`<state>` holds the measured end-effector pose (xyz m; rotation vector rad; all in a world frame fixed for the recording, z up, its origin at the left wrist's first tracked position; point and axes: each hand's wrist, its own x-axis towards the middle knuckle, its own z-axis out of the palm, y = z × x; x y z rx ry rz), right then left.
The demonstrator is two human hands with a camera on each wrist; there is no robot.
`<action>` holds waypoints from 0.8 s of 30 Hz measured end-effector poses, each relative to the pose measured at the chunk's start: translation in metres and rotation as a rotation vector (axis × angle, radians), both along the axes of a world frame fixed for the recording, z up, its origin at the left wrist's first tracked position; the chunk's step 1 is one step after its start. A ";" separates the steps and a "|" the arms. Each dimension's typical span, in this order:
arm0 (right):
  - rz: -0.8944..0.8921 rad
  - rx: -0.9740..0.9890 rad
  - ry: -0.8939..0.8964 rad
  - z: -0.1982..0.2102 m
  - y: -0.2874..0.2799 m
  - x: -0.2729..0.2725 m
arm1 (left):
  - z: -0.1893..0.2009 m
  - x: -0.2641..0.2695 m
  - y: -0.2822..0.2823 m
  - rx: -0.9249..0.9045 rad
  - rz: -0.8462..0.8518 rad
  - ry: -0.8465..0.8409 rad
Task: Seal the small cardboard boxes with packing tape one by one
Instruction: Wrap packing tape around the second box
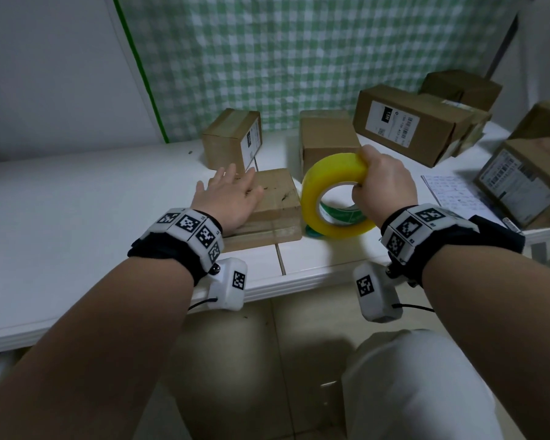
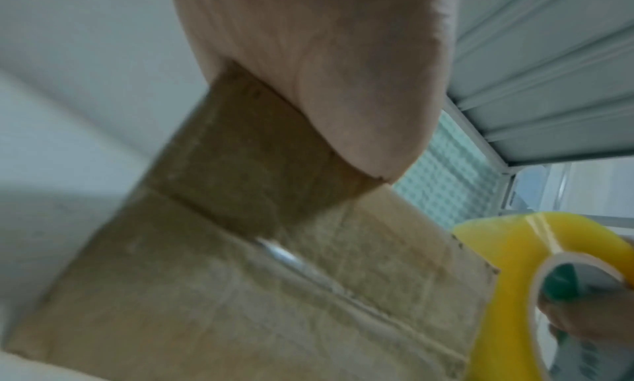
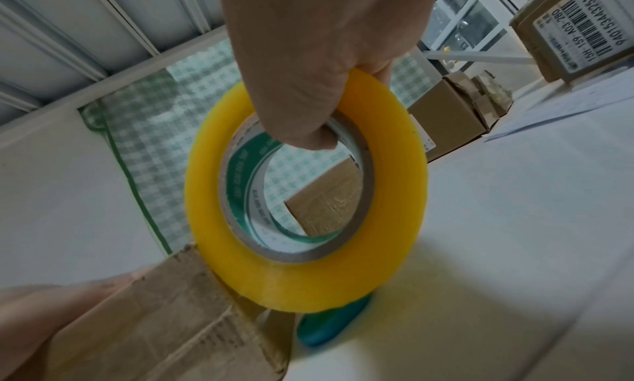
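Step in hand: laying tape over the flat brown cardboard box (image 1: 273,201) that lies near the front edge of the white desk (image 1: 77,198).
Left hand: the left hand (image 1: 229,198) lies flat on the box top, fingers straight and spread, pressing it down.
Right hand: the right hand (image 1: 383,185) is clamped on the yellow roll of packing tape (image 1: 334,198), thumb through the core, fingers over the outer rim.
Tape position: the roll stands on edge just beside the right side of the box; whether a strip already joins them I cannot tell.
How to do well: I think the palm should keep the flaps closed while the roll is pulled straight along the seam, low and tight, so no wrinkle forms.
Risk: a light box may slide if the pressing is weak.
Waiting boxes: other brown cardboard boxes (image 1: 232,138) stand behind.
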<state>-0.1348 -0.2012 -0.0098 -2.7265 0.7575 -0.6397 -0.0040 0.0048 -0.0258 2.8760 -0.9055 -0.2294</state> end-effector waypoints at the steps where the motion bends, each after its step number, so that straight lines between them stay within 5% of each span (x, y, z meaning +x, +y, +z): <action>1: -0.001 0.002 0.003 0.000 0.000 0.000 | -0.001 0.003 0.004 -0.026 0.015 0.015; 10: 0.018 0.012 -0.061 0.032 0.025 0.003 | 0.002 0.010 0.035 -0.380 0.085 0.260; 16: 0.156 -0.083 -0.185 0.085 0.076 0.032 | 0.024 0.015 0.077 -0.304 0.089 0.376; 24: 0.320 -0.205 -0.217 0.118 0.146 0.077 | 0.064 0.017 0.090 -0.748 -0.115 0.446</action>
